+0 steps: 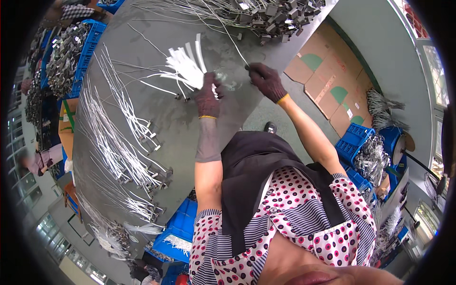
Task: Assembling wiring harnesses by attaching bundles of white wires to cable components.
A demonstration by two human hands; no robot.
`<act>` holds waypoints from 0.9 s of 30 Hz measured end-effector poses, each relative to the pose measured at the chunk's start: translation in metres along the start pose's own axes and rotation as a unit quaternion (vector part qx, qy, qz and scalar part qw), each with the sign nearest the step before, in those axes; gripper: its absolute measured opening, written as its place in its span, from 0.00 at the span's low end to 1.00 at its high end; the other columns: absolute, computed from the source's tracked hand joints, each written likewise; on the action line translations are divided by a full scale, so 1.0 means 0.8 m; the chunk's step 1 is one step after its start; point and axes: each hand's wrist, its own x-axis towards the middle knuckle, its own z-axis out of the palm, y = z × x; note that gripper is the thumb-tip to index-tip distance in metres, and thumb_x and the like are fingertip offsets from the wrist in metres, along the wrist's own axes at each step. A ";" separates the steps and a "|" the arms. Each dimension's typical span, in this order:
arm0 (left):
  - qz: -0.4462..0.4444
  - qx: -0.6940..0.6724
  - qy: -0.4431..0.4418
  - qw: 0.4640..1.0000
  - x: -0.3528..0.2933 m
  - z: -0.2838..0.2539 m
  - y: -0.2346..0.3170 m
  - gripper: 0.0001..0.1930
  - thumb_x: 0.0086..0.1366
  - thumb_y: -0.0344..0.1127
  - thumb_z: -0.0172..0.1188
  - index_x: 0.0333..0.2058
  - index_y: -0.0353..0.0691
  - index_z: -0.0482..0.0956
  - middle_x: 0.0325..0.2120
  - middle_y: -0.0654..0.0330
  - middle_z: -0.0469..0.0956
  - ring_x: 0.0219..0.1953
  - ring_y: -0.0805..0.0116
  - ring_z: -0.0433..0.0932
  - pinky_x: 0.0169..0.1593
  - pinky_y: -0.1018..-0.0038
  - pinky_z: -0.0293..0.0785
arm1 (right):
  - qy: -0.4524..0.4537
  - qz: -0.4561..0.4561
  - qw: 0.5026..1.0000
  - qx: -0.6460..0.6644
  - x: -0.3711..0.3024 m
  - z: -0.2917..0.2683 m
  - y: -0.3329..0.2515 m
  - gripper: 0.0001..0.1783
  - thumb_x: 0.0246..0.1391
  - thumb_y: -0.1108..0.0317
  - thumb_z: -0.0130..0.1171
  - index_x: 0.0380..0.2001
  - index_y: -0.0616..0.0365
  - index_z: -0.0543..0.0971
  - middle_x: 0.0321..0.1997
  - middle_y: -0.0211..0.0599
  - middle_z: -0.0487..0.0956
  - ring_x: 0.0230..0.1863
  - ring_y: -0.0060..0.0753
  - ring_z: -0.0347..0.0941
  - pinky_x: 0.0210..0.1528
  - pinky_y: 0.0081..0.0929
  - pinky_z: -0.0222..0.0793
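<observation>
My left hand (208, 97), in a dark knitted glove, is closed around a fanned bunch of flat white strips (183, 66) over the grey table (185, 123). A few thin white wires (159, 88) with small dark ends lie just left of that hand. My right hand (267, 81), gloved the same way, is closed on one thin wire (233, 40) near the table's right edge. The wire stretches up and away toward a heap of wires with grey metal block ends (280, 19) at the far side. My right fingertips are partly hidden by the glove's curl.
Bundles of white wires with connectors (126, 161) lie along the table's left side. Blue crates (88, 57) of metal parts stand beyond the left edge, and another blue crate (354, 142) at the right. Flattened cardboard (327, 76) covers the floor at right. Other people are at far left.
</observation>
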 end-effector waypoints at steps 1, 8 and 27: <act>-0.046 -0.016 0.002 0.999 0.001 0.013 -0.015 0.13 0.60 0.44 0.65 0.33 0.42 0.75 0.22 0.66 0.71 0.19 0.78 0.66 0.22 0.78 0.60 | -0.019 0.039 0.997 0.067 -0.022 -0.015 0.000 0.13 0.56 0.67 0.57 0.44 0.56 0.81 0.36 0.42 0.83 0.35 0.37 0.80 0.38 0.30 0.75; -0.133 -0.131 -0.149 0.971 0.000 0.096 -0.103 0.15 0.63 0.30 0.61 0.47 0.33 0.74 0.37 0.50 0.78 0.37 0.54 0.80 0.44 0.52 0.82 | -0.154 0.268 0.922 0.234 -0.195 -0.132 0.010 0.12 0.61 0.68 0.54 0.44 0.62 0.81 0.28 0.31 0.77 0.27 0.19 0.69 0.33 0.21 0.70; 0.095 -0.279 -0.054 0.954 -0.013 0.079 -0.069 0.08 0.67 0.34 0.58 0.41 0.39 0.74 0.33 0.54 0.76 0.35 0.54 0.78 0.49 0.40 0.78 | 0.040 0.338 0.933 -0.120 -0.493 -0.291 0.161 0.20 0.64 0.56 0.51 0.35 0.64 0.81 0.31 0.43 0.82 0.34 0.35 0.78 0.40 0.34 0.72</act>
